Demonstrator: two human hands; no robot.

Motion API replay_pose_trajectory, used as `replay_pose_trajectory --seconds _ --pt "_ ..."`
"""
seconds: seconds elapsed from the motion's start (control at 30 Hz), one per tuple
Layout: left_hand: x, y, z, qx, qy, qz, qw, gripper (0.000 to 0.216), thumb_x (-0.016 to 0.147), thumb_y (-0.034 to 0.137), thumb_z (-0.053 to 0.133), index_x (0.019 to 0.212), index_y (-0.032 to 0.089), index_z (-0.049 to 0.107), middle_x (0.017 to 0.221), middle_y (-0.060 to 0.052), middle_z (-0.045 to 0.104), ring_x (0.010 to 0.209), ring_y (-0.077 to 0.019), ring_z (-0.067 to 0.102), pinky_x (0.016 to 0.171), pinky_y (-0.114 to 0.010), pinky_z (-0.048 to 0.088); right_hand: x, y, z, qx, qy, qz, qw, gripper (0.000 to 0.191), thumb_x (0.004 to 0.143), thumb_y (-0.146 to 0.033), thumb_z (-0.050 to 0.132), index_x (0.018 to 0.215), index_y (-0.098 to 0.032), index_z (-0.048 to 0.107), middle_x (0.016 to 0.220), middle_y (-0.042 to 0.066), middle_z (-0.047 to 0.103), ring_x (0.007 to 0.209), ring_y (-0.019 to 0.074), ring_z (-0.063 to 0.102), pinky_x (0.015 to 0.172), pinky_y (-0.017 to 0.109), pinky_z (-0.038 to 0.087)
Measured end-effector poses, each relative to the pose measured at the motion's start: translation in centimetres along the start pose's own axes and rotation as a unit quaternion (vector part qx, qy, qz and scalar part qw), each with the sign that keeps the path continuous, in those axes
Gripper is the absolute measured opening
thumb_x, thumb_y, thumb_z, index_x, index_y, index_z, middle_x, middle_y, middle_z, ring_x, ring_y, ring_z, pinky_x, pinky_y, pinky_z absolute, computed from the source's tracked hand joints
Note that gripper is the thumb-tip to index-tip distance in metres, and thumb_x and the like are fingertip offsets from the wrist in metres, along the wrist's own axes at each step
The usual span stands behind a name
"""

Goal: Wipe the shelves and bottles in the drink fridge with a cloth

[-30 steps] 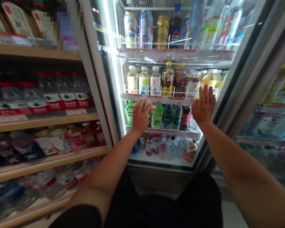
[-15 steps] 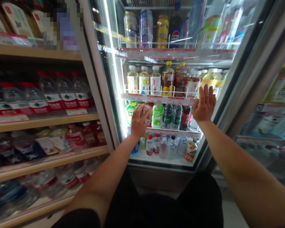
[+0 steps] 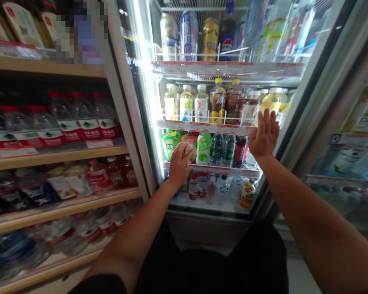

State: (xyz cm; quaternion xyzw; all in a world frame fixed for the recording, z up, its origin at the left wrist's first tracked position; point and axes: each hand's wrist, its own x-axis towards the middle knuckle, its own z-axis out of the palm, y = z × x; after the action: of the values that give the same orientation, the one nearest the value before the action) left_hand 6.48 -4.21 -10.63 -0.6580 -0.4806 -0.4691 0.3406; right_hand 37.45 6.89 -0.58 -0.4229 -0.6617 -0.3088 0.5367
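My left hand point(image 3: 179, 163) is closed around a pinkish bottle point(image 3: 188, 148) at the front of a fridge shelf point(image 3: 214, 168), between a green-labelled bottle point(image 3: 168, 143) and a white and green bottle point(image 3: 203, 148). My right hand point(image 3: 263, 132) is open, fingers spread and pointing up, and it presses flat against the edge of the open glass fridge door point(image 3: 306, 102), beside the shelf of tea and juice bottles point(image 3: 217, 102).
Cans point(image 3: 188, 34) line the top fridge shelf and small bottles point(image 3: 208, 188) the bottom one. Wooden shelves point(image 3: 58, 157) on the left carry water bottles point(image 3: 79, 120) and red drinks. A second glass door point(image 3: 349, 155) stands at the right.
My left hand has come down from the price rail to the shelf below with the pinkish bottle in it. My right hand has stayed on the door.
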Motion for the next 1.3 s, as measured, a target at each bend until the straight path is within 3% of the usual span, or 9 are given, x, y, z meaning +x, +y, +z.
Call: replay_pose_trajectory --seconds 0.3,0.5,0.73,0.9,1.03,1.17,1.3 --pt "-2.1 -0.4 -0.2 0.008 -0.004 -0.019 1.0 0.045 0.092 0.014 0.052 0.133 0.03 0.064 0.148 -0.008 0.052 0.142 -0.0286 0.045 0.118 -0.054 0.043 -0.1 0.1 0.1 0.0 -0.005 0.0 1.0 0.065 0.096 -0.025 0.034 0.161 -0.02 0.027 0.164 0.011 0.036 0.156 0.0297 0.023 0.122 0.057 0.025" --pt "-3.8 0.3 -0.1 0.0 -0.038 -0.012 0.999 0.047 0.092 0.013 0.051 0.134 0.031 0.063 0.149 -0.009 0.051 0.143 -0.0288 0.043 0.119 -0.053 0.043 -0.2 0.1 0.1 0.007 -0.002 0.002 1.0 0.066 0.095 -0.024 0.034 0.161 -0.022 0.027 0.164 0.011 0.037 0.155 0.0299 0.023 0.122 0.058 0.025" --pt "-4.1 0.8 0.4 -0.005 -0.054 0.009 0.999 0.046 0.094 0.013 0.052 0.134 0.031 0.063 0.148 -0.008 0.053 0.143 -0.0282 0.043 0.118 -0.053 0.044 -0.3 0.3 0.3 0.008 0.009 -0.009 1.0 0.063 0.095 -0.025 0.035 0.157 -0.014 0.036 0.163 0.013 0.039 0.156 0.0287 0.023 0.123 0.054 0.024" --pt "-4.2 1.0 0.5 -0.004 -0.077 0.017 0.997 0.047 0.093 0.01 0.05 0.135 0.027 0.063 0.15 -0.009 0.05 0.145 -0.0276 0.039 0.119 -0.052 0.042 -0.3 0.1 0.1 0.015 -0.004 0.005 1.0 0.065 0.095 -0.025 0.034 0.16 -0.018 0.031 0.164 0.012 0.035 0.156 0.0301 0.021 0.122 0.057 0.024" --pt "-3.3 1.1 0.5 -0.014 -0.077 0.038 0.996 0.049 0.091 0.006 0.049 0.132 0.028 0.065 0.149 -0.008 0.051 0.144 -0.0269 0.039 0.119 -0.051 0.042 -0.4 0.1 0.1 0.013 0.001 0.001 1.0 0.063 0.097 -0.026 0.032 0.159 -0.018 0.033 0.164 0.011 0.037 0.156 0.029 0.022 0.122 0.057 0.026" --pt "-0.6 1.9 0.7 -0.03 -0.04 0.059 0.997 0.046 0.093 0.009 0.049 0.134 0.026 0.064 0.149 -0.01 0.051 0.145 -0.0273 0.039 0.118 -0.051 0.042 -0.4 0.4 0.4 0.01 0.008 -0.011 1.0 0.062 0.096 -0.026 0.033 0.157 -0.014 0.035 0.163 0.013 0.038 0.156 0.0287 0.021 0.123 0.055 0.025" --pt "2.1 3.3 0.8 -0.052 -0.041 0.077 0.995 0.043 0.097 0.016 0.05 0.136 0.029 0.062 0.152 -0.008 0.049 0.147 -0.0268 0.037 0.12 -0.053 0.039 -0.4 0.4 0.5 0.014 -0.002 -0.003 1.0 0.065 0.095 -0.025 0.034 0.159 -0.018 0.032 0.164 0.012 0.036 0.156 0.0294 0.02 0.122 0.058 0.024"
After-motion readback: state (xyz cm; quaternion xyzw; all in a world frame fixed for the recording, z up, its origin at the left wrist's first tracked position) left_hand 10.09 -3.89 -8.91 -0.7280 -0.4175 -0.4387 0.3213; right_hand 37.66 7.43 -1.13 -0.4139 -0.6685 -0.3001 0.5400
